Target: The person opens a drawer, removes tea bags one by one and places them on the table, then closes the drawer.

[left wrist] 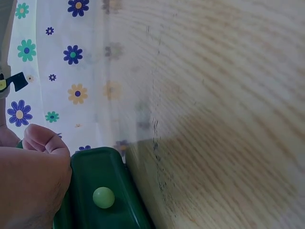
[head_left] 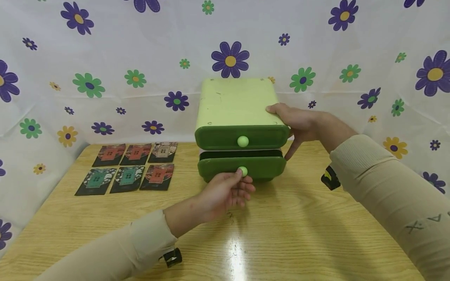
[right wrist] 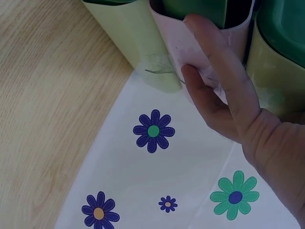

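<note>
"One cabinet (head_left: pixel 235 101), toward the far edge of the table (head_left: pixel 299 234). Which part is in hand?"

"The middle drawer (head_left: pixel 219 166). It stands partly out toward the near side, below the closed top drawer (head_left: pixel 216 137). The left hand (head_left: pixel 223 193) pinches its knob (head_left: pixel 243 171), thumb on the left, the other fingers loose."

"And the right hand (head_left: pixel 300 123)?"

"Spread on the cabinet's right side, thumb over the top edge. In the right wrist view two fingers (right wrist: pixel 217 57) lie along the pink shell (right wrist: pixel 183 43) around that drawer. How hard they press, I cannot tell."

"How would you handle the drawer well?"

"Move it level, straight along the near-far line; a skewed push or pull could make it bind. The knob is small and round, so I'd seat the pinch squarely."

"What should the right hand do?"

"Brace the cabinet so it doesn't slide or turn, and keep its fingertips off the shell's near rim, where they could get nipped."

"Anything inside?"

"Only a dark gap shows, so I can't tell."

"And those cards (head_left: pixel 127 179)?"

"Six, in two rows at the left, well apart from both hands."
</note>
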`<action>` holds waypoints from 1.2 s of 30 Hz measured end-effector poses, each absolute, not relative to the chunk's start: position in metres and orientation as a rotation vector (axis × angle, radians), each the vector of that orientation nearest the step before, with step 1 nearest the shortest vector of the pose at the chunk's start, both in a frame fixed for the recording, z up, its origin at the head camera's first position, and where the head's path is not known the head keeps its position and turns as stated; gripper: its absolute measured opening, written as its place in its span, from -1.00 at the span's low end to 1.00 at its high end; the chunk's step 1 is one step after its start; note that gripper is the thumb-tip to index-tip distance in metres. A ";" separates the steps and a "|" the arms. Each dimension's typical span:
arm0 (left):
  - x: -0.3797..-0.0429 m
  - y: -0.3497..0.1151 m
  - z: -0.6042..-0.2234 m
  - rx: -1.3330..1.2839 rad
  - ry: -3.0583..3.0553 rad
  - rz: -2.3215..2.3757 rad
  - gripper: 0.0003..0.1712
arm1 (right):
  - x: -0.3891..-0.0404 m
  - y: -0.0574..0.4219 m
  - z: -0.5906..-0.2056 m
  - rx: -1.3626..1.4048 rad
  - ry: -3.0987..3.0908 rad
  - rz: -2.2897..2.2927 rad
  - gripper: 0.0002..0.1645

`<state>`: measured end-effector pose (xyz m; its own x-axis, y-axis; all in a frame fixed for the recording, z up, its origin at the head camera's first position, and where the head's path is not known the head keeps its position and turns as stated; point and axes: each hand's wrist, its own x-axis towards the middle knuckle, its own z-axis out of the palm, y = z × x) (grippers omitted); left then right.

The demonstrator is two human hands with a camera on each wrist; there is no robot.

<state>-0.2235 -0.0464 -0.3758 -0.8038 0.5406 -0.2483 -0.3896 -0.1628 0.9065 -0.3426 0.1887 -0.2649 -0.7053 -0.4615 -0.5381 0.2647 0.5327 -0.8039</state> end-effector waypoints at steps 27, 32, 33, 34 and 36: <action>-0.251 -0.045 -0.381 0.088 1.666 2.028 -0.52 | -0.340 0.185 -0.263 -0.115 1.968 -1.327 -0.09; -0.249 -0.049 -0.384 0.010 1.735 2.010 -0.53 | -0.340 0.185 -0.264 -0.116 1.967 -1.342 -0.10; -0.248 -0.051 -0.386 -0.003 1.746 2.002 -0.53 | -0.340 0.185 -0.264 -0.115 1.968 -1.341 -0.10; -0.248 -0.052 -0.386 -0.018 1.759 1.990 -0.53 | -0.340 0.185 -0.264 -0.117 1.970 -1.339 -0.10; -0.246 -0.055 -0.388 -0.028 1.786 1.955 -0.51 | -0.340 0.185 -0.264 -0.120 1.974 -1.336 -0.10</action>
